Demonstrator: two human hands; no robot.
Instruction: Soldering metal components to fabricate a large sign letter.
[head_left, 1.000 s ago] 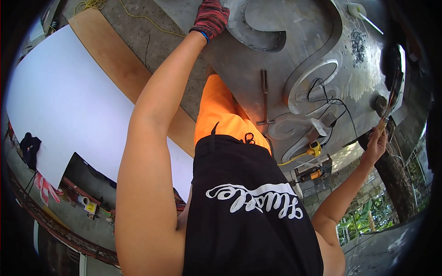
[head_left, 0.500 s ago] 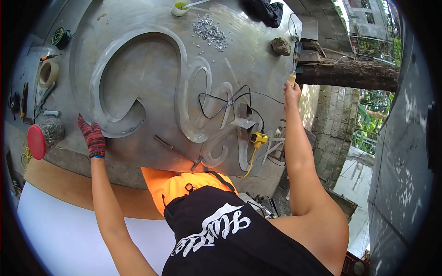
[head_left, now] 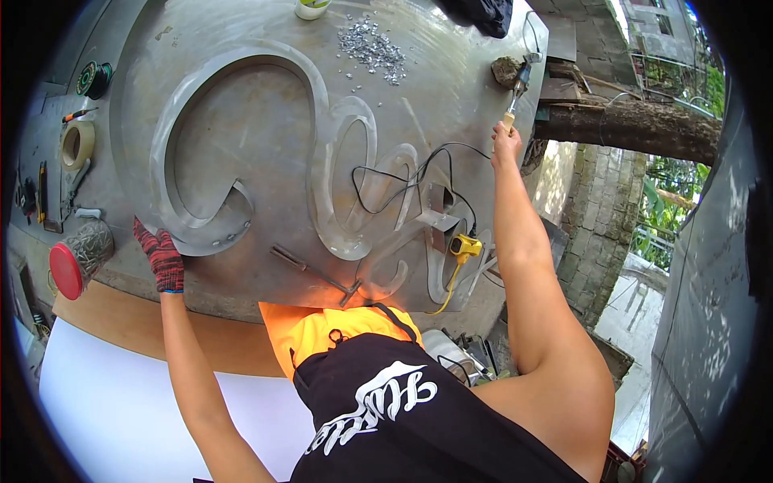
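"Along the right edge of the metal worktop [head_left: 451,97], toward its far corner, what does the bare right hand [head_left: 506,146] have?"

"A wooden-handled tool [head_left: 509,120], probably a soldering iron. The fingers are wrapped round the handle, and its metal end lies right beside a rock [head_left: 506,72]."

"And the left hand [head_left: 163,259]?"

"Gloved, over the left part of the near edge, fingertips at the big curled metal piece [head_left: 221,232]. Two fingers look apart; whether they press or pinch its wall, I can't tell."

"What worries you?"

"First, the black cord [head_left: 448,145]. It loops from the yellow socket [head_left: 465,248] across the raised metal shapes and up toward the right wrist, so it probably feeds the tool. A hard pull could snag it on a rim, and a sharp rim might nick it."

"Heat?"

"I can't see whether the tool is hot. If it is, ungloved fingers slipping off the wood could burn, and the black bundle [head_left: 483,12] at the far edge might scorch if the tip swung there."

"Anything loose?"

"The T-shaped bar [head_left: 318,272] lies close to the near edge; a bump from the body could knock it off."
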